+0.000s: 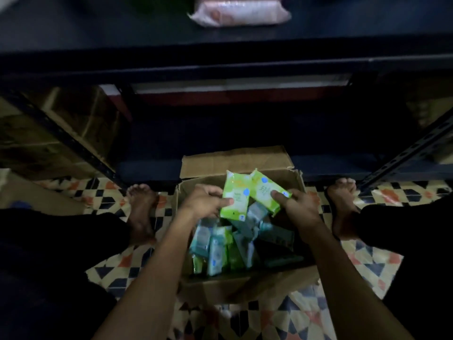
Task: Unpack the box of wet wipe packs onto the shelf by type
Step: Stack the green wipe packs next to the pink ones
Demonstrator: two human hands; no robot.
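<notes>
left hand [203,201] fingers grip green pack [235,200] | right hand [297,204] grips second green pack [268,190] | box [245,288] beneath | pink packs [240,13] on shelf [220,49]

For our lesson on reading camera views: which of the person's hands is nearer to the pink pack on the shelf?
Neither is clearly nearer. The left hand and right hand are level over the box, each gripping a green pack, far below the pink pack.
</notes>
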